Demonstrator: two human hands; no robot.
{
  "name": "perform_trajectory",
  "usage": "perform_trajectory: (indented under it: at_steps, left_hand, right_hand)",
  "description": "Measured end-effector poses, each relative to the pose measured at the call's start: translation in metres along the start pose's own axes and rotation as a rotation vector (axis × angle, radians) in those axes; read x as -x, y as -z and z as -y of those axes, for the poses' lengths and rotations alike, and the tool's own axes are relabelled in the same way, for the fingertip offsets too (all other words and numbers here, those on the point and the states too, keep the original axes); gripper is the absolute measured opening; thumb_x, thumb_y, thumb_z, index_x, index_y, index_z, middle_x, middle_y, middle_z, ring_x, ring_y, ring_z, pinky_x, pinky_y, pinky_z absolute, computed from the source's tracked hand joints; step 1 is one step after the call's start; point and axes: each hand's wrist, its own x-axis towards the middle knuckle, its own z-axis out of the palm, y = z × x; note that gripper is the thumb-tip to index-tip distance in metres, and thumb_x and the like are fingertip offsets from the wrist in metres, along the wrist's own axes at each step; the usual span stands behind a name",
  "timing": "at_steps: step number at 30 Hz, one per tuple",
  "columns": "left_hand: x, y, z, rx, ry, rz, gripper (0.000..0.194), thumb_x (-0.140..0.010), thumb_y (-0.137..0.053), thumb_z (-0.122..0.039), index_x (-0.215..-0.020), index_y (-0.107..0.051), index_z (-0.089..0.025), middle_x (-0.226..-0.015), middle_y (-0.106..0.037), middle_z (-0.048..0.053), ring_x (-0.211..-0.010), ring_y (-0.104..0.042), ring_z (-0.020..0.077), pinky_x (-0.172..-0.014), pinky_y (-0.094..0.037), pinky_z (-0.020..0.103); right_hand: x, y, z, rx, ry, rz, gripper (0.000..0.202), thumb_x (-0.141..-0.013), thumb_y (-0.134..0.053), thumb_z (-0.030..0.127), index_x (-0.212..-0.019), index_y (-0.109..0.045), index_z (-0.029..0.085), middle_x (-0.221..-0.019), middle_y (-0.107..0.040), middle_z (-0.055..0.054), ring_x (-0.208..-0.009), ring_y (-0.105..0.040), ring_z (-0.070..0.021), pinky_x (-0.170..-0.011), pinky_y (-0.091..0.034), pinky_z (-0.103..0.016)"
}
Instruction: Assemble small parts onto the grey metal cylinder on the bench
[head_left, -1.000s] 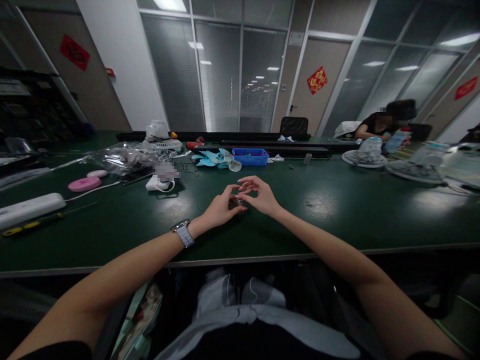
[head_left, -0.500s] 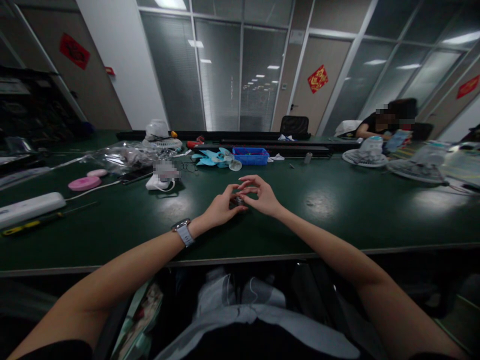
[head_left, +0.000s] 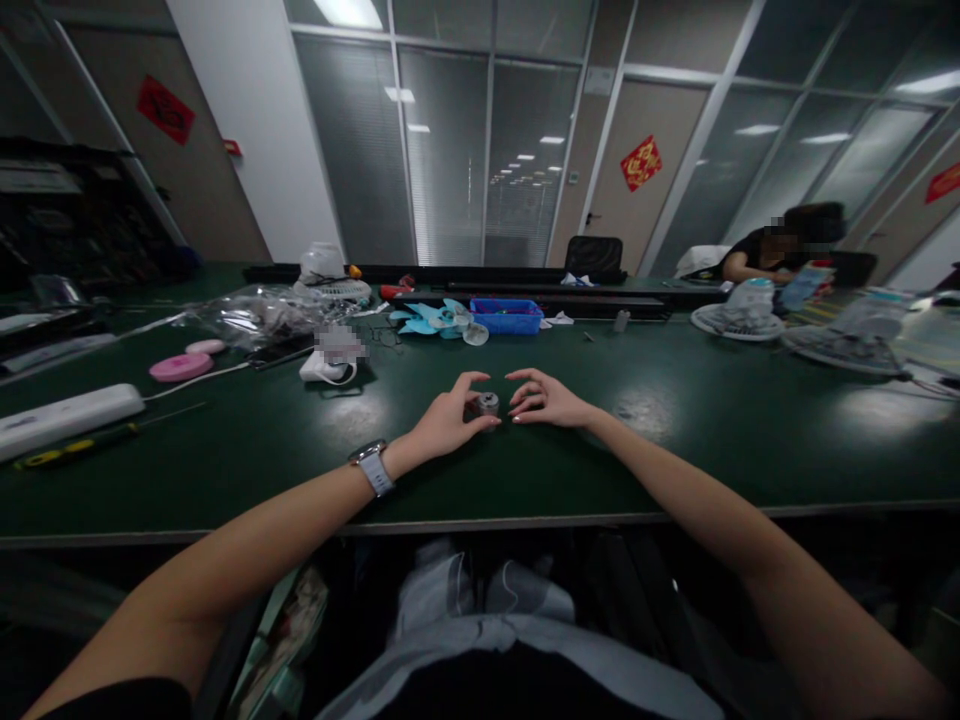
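A small grey metal cylinder (head_left: 488, 405) stands on the green table (head_left: 465, 490) with its round top facing up. My left hand (head_left: 450, 415) curves around the cylinder's left side, thumb in front and fingers behind, holding it. A watch with a light strap is on that wrist. Just right of the cylinder is my right hand (head_left: 549, 400), with its fingers curled and apart and nothing between them. A gap separates it from the cylinder.
A blue bin (head_left: 505, 316), light-blue fan blades (head_left: 431, 318) and plastic wrapping (head_left: 251, 312) lie farther back. At left are a white power strip (head_left: 71, 418), a yellow-handled screwdriver (head_left: 75, 447) and a pink disc (head_left: 180, 368). A person (head_left: 757, 252) sits at far right.
My right hand has moved right, off the cylinder, and its fingers have spread. The cylinder now shows clearly beside my left hand. The view has shifted slightly.
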Motion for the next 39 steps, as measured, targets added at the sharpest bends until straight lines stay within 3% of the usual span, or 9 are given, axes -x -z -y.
perform_trajectory:
  at_steps: [4, 10, 13, 19, 25, 39]
  left_hand:
    - [0.0, 0.0, 0.0, 0.009, 0.004, -0.002, 0.063, -0.076, -0.068, -0.036, -0.129, -0.036, -0.022, -0.107, -0.069, 0.01, -0.092, -0.067, 0.0235, -0.082, -0.05, 0.037]
    - [0.0, 0.0, 0.001, -0.016, 0.006, -0.002, 0.064, -0.076, -0.069, -0.037, -0.129, -0.037, -0.022, -0.108, -0.069, 0.011, -0.091, -0.068, 0.0233, -0.081, -0.05, 0.037]
    - [0.0, 0.0, 0.001, -0.007, 0.002, 0.004, 0.062, -0.077, -0.068, -0.036, -0.129, -0.037, -0.022, -0.106, -0.069, 0.01, -0.092, -0.068, 0.0235, -0.081, -0.05, 0.037]
    - [0.0, 0.0, 0.002, 0.011, -0.015, 0.022, 0.061, -0.078, -0.066, -0.037, -0.128, -0.035, -0.021, -0.104, -0.07, 0.009, -0.085, -0.068, 0.0216, -0.076, -0.051, 0.035]
    - [-0.001, 0.0, 0.002, -0.012, -0.022, 0.015, 0.059, -0.079, -0.066, -0.037, -0.127, -0.036, -0.02, -0.099, -0.07, 0.008, -0.084, -0.068, 0.0218, -0.074, -0.051, 0.035]
    - [-0.001, 0.0, 0.0, 0.008, -0.034, 0.024, 0.057, -0.079, -0.065, -0.033, -0.126, -0.036, -0.02, -0.099, -0.071, 0.008, -0.082, -0.068, 0.0205, -0.073, -0.051, 0.034]
  right_hand:
    - [0.0, -0.001, 0.002, 0.024, -0.002, 0.1, 0.081, -0.06, -0.082, 0.021, -0.13, -0.042, 0.02, -0.103, -0.062, -0.006, -0.09, -0.068, -0.0183, -0.089, -0.055, -0.043]
    - [0.001, 0.0, 0.002, 0.042, 0.003, 0.059, 0.077, -0.062, -0.081, 0.021, -0.129, -0.044, 0.02, -0.1, -0.063, -0.006, -0.086, -0.069, -0.0183, -0.087, -0.056, -0.043]
    - [0.0, -0.004, 0.005, 0.047, 0.037, -0.015, 0.075, -0.063, -0.081, 0.021, -0.128, -0.044, 0.021, -0.097, -0.064, -0.005, -0.081, -0.07, -0.018, -0.082, -0.058, -0.041]
    - [-0.013, -0.032, 0.027, -0.044, 0.305, -0.333, 0.067, -0.063, -0.08, 0.024, -0.121, -0.046, 0.022, -0.094, -0.063, -0.002, -0.083, -0.07, -0.0185, -0.084, -0.058, -0.038]
    - [-0.021, -0.053, 0.036, -0.01, 0.35, -0.283, 0.059, -0.067, -0.077, 0.021, -0.119, -0.048, 0.021, -0.092, -0.063, -0.002, -0.08, -0.069, -0.0152, -0.081, -0.059, -0.034]
    - [-0.019, -0.054, 0.035, 0.114, 0.383, -0.349, 0.053, -0.068, -0.076, 0.026, -0.115, -0.053, 0.02, -0.085, -0.062, -0.001, -0.072, -0.063, -0.0121, -0.068, -0.057, -0.028]
